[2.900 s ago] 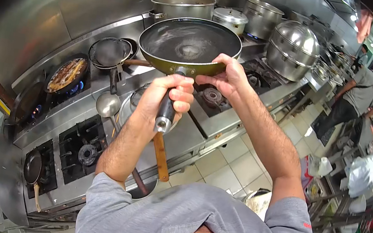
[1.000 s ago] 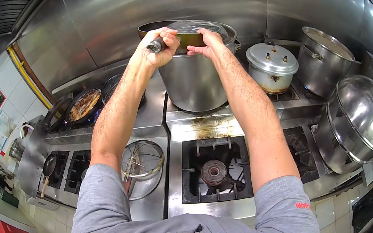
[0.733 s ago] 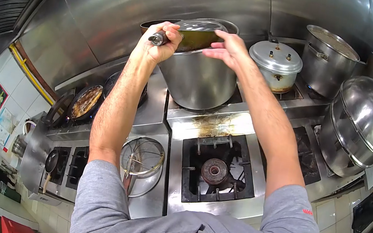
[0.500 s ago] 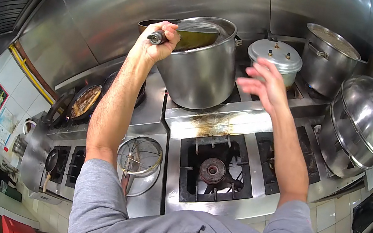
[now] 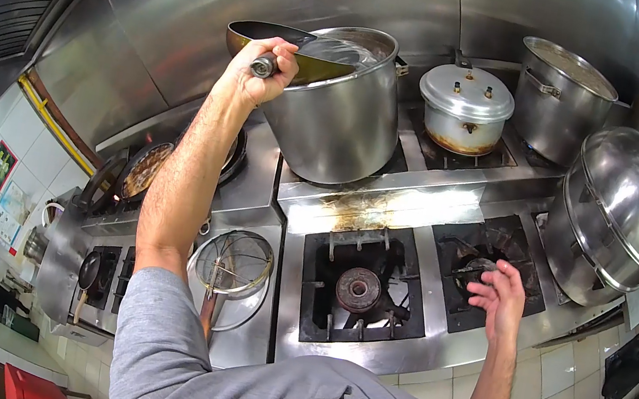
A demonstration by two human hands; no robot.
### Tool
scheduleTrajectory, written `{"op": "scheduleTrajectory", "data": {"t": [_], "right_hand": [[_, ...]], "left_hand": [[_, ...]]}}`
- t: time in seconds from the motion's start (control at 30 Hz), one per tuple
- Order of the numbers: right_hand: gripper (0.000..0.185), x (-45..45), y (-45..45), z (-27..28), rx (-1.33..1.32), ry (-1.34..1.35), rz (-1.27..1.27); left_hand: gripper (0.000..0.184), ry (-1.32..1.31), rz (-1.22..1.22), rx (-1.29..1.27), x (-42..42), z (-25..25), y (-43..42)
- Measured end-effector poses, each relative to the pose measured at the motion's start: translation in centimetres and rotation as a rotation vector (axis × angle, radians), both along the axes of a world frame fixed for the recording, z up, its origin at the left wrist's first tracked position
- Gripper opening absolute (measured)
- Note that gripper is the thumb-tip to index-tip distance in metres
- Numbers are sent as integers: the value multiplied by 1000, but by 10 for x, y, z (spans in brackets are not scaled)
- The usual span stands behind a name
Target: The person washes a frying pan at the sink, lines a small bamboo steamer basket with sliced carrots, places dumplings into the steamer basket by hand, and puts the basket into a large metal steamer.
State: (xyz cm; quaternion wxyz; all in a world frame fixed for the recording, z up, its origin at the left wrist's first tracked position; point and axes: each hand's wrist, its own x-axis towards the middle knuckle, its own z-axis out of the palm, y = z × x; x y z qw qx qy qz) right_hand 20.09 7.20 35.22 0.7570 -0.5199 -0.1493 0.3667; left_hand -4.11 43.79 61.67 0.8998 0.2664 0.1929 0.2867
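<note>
My left hand (image 5: 260,74) is closed around the dark handle of a pan (image 5: 321,71) with a dark inside and an olive-gold outer side. The pan is tilted at the near left rim of a large steel stockpot (image 5: 335,134), partly over its mouth. Whether the two touch, I cannot tell. Inside the pot there is something shiny, mostly hidden by the pan. My right hand (image 5: 500,300) holds nothing, its fingers apart and slightly bent, above the front right burner (image 5: 479,266).
A lidded pressure cooker (image 5: 463,110), a filled tall pot (image 5: 567,81) and a dome-lidded steamer pot (image 5: 620,218) stand to the right. A wire skimmer (image 5: 239,267) lies left of the front burner (image 5: 359,290). A pan of browned food (image 5: 143,173) sits farther left.
My right hand has come down and toward me from beside the pressure cooker to the front right burner. My left hand and the pan have shifted slightly left.
</note>
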Motion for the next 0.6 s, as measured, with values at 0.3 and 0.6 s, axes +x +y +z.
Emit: {"op": "scheduleTrajectory", "data": {"t": [0.3, 0.6], "right_hand": [[31, -28, -22, -37, -7, 81, -17], [33, -43, -26, -40, -17, 60, 32]], "left_hand": [[12, 127, 60, 137, -2, -1, 0], [9, 325, 72, 336, -8, -1, -1]]}}
